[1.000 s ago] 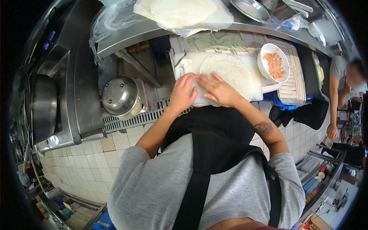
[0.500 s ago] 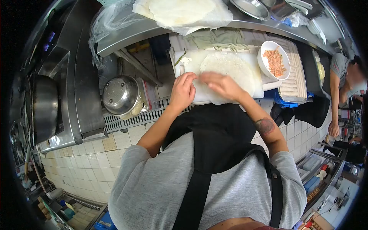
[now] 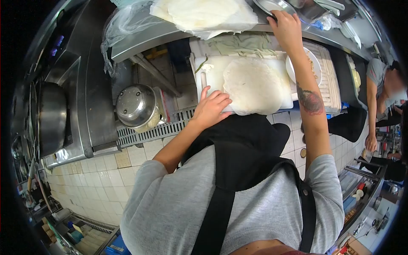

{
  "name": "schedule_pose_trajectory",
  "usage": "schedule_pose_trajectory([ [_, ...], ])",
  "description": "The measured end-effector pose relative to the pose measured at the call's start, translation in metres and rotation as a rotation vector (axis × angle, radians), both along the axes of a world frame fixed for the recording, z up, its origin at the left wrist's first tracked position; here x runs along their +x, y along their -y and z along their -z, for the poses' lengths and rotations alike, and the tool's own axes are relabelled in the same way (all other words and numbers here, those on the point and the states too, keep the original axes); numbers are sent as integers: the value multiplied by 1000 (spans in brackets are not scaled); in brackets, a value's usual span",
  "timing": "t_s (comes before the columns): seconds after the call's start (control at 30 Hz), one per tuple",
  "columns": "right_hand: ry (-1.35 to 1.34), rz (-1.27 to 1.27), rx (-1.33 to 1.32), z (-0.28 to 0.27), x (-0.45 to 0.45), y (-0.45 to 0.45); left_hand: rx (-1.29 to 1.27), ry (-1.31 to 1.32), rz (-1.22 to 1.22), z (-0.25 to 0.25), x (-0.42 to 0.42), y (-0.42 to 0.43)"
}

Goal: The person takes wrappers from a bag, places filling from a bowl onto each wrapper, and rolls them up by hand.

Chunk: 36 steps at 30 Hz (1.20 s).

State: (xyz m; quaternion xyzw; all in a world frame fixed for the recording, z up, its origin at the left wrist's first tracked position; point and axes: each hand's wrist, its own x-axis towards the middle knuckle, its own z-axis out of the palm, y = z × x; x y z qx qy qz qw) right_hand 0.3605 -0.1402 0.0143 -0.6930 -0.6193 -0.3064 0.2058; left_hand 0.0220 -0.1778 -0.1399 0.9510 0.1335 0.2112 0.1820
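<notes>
A round white wrapper sheet [image 3: 253, 87] lies on the white cutting board [image 3: 205, 94] in front of me. My left hand [image 3: 212, 105] rests at the board's near left part, its fingers apart and their tips by the sheet's left edge. Up at the steel shelf, my right hand [image 3: 286, 29] has its fingers curled at the near rim of a round metal plate [image 3: 278, 6]. Beneath my right forearm, a white bowl [image 3: 315, 78] of pinkish filling is partly hidden. A green strip [image 3: 201, 64] and white bits lie at the board's far left corner.
More sheets [image 3: 204, 15] are stacked on the steel shelf [image 3: 146, 44]. A green cloth [image 3: 242, 45] lies behind the board, and a tray of white rolls [image 3: 330, 76] is to the right. An upturned metal bowl [image 3: 135, 104] is at left. A person [image 3: 378, 85] is at far right.
My right hand has left the sheet and reached up and right to the metal plate. My left hand has shifted slightly lower and to the right, with its fingers spread more.
</notes>
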Motion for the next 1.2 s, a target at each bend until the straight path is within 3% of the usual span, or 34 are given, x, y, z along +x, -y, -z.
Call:
schedule_pose_trajectory([
  [0.17, -25, -55, -87, -2, 16, -2, 7, -13, -33, -3, 1, 5],
  [0.37, -91, -203, 308, 1, -38, 27, 13, 20, -81, 1, 0, 12],
  [0.5, -301, -626, -284, 77, -91, 69, -7, 71, -102, 6, -1, 17],
  [0.57, -230, -741, -623, 121, -99, 82, 5, 90, -97, 8, -1, 16],
  [0.7, -150, -542, -731, 143, -96, 74, -2, 102, -93, 10, -1, 16],
  [0.8, -189, -346, -624, 149, -90, 68, -1, 113, -112, 9, -1, 18],
  [0.93, -204, -593, -760, 141, -115, 100, 15, 115, -124, 11, -2, 20],
  [1.07, -481, -793, -781, 134, -118, 120, 35, 137, -134, 13, 0, 24],
  [1.2, -403, -658, -624, 147, -115, 123, 12, 133, -145, 8, 2, 24],
])
